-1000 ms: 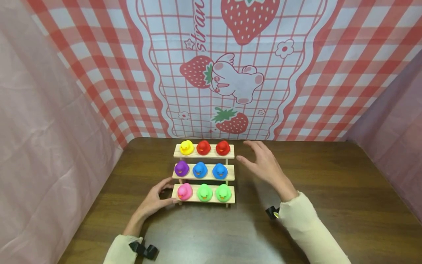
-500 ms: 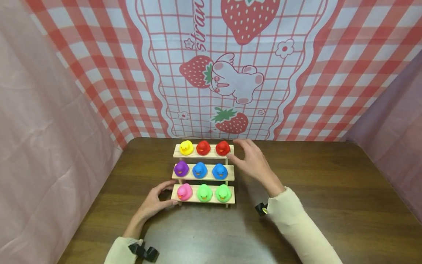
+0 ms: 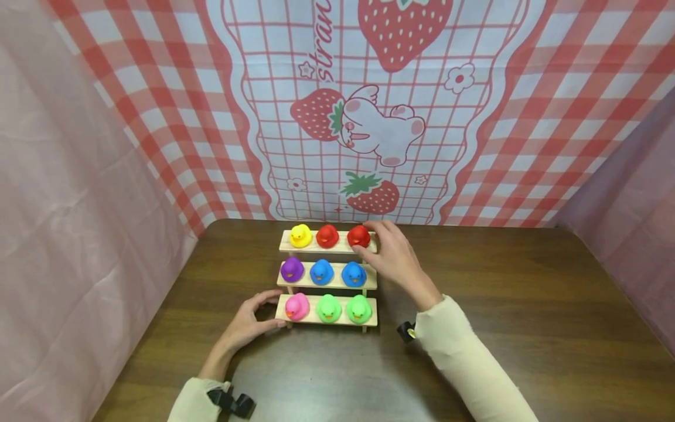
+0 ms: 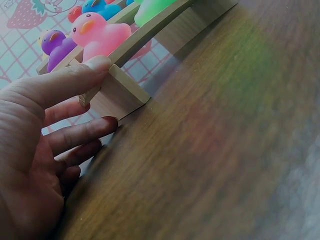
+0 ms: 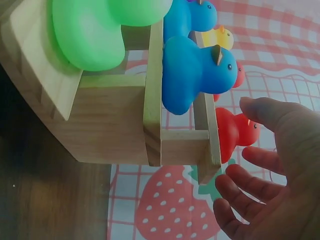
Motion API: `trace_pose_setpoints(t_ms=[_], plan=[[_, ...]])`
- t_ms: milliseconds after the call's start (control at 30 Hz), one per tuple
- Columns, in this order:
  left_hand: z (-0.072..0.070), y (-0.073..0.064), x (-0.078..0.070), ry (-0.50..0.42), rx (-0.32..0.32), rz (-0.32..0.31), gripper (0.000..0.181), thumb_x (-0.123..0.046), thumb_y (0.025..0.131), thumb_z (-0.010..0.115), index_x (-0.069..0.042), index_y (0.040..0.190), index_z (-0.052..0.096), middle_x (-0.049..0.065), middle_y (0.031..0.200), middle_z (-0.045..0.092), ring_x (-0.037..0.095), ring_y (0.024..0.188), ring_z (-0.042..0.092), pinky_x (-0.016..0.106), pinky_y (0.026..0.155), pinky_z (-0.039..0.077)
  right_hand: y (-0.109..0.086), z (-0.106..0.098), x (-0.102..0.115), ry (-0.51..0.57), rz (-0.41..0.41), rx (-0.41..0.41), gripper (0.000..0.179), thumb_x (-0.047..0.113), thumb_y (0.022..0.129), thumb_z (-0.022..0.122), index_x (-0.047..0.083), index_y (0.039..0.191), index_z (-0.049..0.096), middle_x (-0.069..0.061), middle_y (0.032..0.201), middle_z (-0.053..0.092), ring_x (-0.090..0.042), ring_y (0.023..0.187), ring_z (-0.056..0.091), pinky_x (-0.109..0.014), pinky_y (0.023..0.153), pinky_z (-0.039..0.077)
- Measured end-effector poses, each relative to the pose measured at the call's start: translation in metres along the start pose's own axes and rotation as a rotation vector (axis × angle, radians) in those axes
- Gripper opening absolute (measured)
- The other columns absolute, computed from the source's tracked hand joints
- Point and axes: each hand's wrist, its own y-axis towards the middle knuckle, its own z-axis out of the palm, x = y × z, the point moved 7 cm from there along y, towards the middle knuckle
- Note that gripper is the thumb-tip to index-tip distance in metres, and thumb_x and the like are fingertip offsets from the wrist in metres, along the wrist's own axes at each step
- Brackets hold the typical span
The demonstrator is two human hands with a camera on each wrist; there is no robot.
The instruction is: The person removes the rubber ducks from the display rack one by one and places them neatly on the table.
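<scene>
A three-tier wooden display stand (image 3: pixel 327 317) bears rubber ducks in three rows. My left hand (image 3: pixel 244 321) holds the left end of the lowest shelf; in the left wrist view the thumb (image 4: pixel 75 82) lies at the shelf's edge beside the pink duck (image 4: pixel 97 37), with a finger below. At the top shelf's right end, my right hand (image 3: pixel 396 257) has thumb and fingers spread around the right-hand red duck (image 3: pixel 359 235). The right wrist view shows the thumb and index finger close to that red duck (image 5: pixel 230 135), not closed on it.
Beside it on the top shelf sit another red duck (image 3: pixel 327 235) and a yellow duck (image 3: pixel 300 235). The middle shelf carries a purple duck (image 3: pixel 292 269) and two blue ducks (image 3: pixel 321 272). Two green ducks (image 3: pixel 329 309) stand below. A checked strawberry cloth (image 3: pixel 390 135) hangs behind the brown table (image 3: pixel 501 281).
My right hand has moved left, from beside the stand to around the right-hand red duck. The left hand stays at the lowest shelf, and the ducks keep their places.
</scene>
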Motion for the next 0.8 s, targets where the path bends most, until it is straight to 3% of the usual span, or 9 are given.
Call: trace_pose_setpoints(t_ms=[133, 500, 800], plan=[[0.0, -0.0003, -0.0009, 0.002, 0.0, 0.01, 0.061, -0.014, 0.075, 0.085, -0.004, 0.131, 0.063, 0.013, 0.112, 0.073, 0.005, 0.107, 0.058, 0.032, 0.097, 0.043, 0.0018, 0.0022, 0.0016, -0.008, 0.007, -0.007, 0.056, 0.037, 0.085, 0.078, 0.009, 0.13, 0.061, -0.012, 0.121, 0.062, -0.026, 0.101, 0.059, -0.045, 0.083, 0.054], [0.0, -0.0001, -0.0006, 0.012, -0.005, -0.04, 0.062, -0.018, 0.074, 0.085, -0.007, 0.131, 0.063, 0.01, 0.112, 0.073, 0.004, 0.108, 0.056, 0.033, 0.099, 0.041, 0.004, 0.0053, 0.0026, -0.022, 0.017, -0.026, 0.049, 0.033, 0.085, 0.078, 0.007, 0.125, 0.064, -0.013, 0.118, 0.063, -0.028, 0.104, 0.061, -0.046, 0.087, 0.055], [0.0, -0.0007, -0.0005, 0.018, -0.01, -0.015, 0.061, -0.017, 0.074, 0.085, -0.006, 0.131, 0.064, 0.012, 0.11, 0.073, 0.003, 0.107, 0.056, 0.034, 0.098, 0.042, 0.0059, 0.0048, 0.0044, -0.025, 0.002, -0.043, 0.046, 0.031, 0.084, 0.079, 0.007, 0.122, 0.067, -0.013, 0.115, 0.063, -0.027, 0.099, 0.058, -0.044, 0.082, 0.053]])
